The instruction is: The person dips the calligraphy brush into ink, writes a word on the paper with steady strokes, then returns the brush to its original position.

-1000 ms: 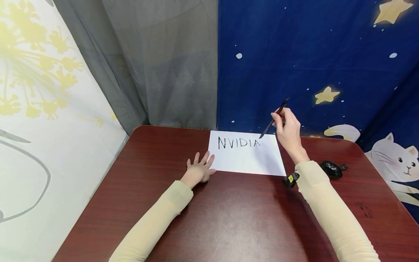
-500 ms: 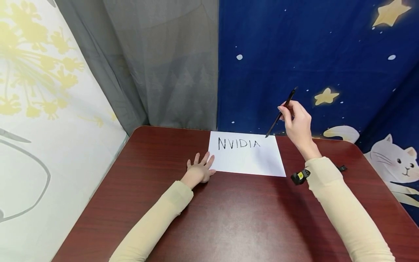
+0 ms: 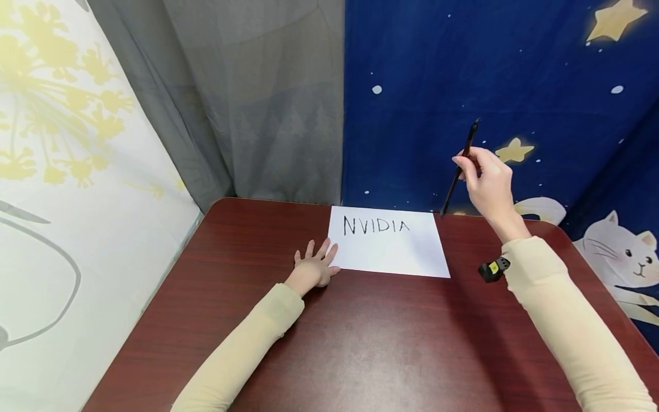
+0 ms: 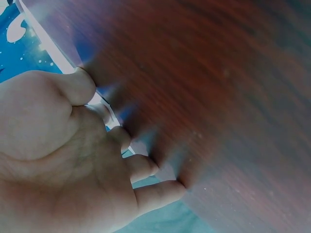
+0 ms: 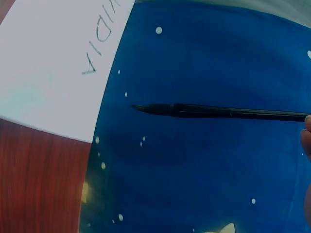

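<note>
A white sheet of paper (image 3: 386, 254) lies at the far edge of the table, with "NVIDIA" in black strokes along its upper part. My left hand (image 3: 315, 269) rests spread at the paper's left edge, fingertips on its corner. In the left wrist view the palm (image 4: 63, 160) shows, fingertips pressed down on the wood. My right hand (image 3: 489, 180) pinches a dark brush (image 3: 455, 177) around its handle, held up off the paper to its right. The brush's pointed black tip (image 5: 148, 109) faces down, past the paper's right edge in the head view.
The dark red wooden table (image 3: 360, 332) ends just behind the paper. A blue curtain (image 3: 407, 103) with stars and a grey curtain (image 3: 278, 114) hang behind it. A black camera (image 3: 494, 269) sits at the right wrist. The right sleeve covers the table's right part.
My right hand has moved right and up with the brush, from the end of the lettering to beyond the paper's right edge. A black dish is now hidden behind the right sleeve. The left hand stays put.
</note>
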{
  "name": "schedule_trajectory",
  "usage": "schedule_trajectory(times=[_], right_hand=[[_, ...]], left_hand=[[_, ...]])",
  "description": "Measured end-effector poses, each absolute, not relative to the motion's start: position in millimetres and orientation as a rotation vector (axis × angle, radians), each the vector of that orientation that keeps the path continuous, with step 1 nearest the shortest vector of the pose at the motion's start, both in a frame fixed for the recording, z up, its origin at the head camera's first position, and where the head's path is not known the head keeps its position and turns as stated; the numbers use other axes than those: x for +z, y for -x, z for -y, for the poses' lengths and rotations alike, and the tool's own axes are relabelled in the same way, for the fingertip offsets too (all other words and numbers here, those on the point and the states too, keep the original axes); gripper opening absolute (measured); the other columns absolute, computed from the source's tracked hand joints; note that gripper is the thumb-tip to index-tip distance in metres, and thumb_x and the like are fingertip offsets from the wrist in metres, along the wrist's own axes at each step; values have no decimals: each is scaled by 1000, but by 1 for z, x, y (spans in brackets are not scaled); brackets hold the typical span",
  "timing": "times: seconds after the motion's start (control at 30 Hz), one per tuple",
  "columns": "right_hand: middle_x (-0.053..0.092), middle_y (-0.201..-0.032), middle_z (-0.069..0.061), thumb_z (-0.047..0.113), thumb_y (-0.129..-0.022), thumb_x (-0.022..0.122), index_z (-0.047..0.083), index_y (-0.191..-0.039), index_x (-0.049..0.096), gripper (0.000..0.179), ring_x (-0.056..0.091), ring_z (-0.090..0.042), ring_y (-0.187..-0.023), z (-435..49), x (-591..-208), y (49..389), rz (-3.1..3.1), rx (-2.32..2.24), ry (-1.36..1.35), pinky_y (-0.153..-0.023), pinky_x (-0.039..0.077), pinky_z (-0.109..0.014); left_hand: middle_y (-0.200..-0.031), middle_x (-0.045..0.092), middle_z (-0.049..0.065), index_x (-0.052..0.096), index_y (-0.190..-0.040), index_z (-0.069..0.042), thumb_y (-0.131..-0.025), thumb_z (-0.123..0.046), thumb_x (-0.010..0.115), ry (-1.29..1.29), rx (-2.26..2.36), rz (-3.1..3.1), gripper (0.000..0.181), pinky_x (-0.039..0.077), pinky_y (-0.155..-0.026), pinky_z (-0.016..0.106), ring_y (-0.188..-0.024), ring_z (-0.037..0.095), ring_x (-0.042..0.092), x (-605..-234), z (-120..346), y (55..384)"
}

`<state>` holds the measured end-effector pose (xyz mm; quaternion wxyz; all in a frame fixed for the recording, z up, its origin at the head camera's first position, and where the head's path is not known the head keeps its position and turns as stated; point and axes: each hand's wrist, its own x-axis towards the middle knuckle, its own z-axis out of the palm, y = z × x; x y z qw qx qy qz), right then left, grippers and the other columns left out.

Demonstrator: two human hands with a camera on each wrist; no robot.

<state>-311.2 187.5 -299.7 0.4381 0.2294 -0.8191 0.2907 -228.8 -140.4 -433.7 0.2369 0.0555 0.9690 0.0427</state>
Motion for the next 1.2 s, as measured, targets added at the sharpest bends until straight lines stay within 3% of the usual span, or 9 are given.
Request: schedule_trajectory(times=[0.53, 0.77, 0.97, 1.2], right_hand=[[61, -74, -15, 18, -88, 62, -2, -93, 66, 21, 52, -21, -63, -232, -274, 305, 2081, 497, -604, -61, 33, -23], [61, -81, -17, 19, -89, 61, -2, -94, 64, 22, 48, -22, -67, -258, -269, 300, 2141, 456, -550, -64, 31, -24], [60, -84, -20, 20, -90, 59, -4, -96, 62, 25, 49, -27, -71, -281, -269, 296, 2214, 423, -488, -66, 33, -33], [60, -86, -21, 23, -90, 59, -4, -99, 62, 28, 48, -28, -72, -309, -274, 292, 2316, 407, -404, -68, 31, -19]], left_hand=[[-154, -9, -9, 0, -148, -32, -97, -49, 26, -192, 83, -2685, 59, 7, -109, 56, -140, 29, -8, -435, 141, 227], [-154, -8, -8, 1, -148, -31, -97, -48, 28, -192, 95, -2689, 59, 7, -109, 56, -140, 29, -8, -434, 142, 226], [-154, -6, -8, 4, -148, -31, -97, -47, 29, -184, 106, -2695, 60, 8, -108, 57, -141, 29, -7, -433, 142, 225], [-154, -8, -9, 1, -148, -32, -97, -49, 27, -170, 98, -2683, 60, 6, -109, 55, -141, 28, -9, -437, 141, 228]])
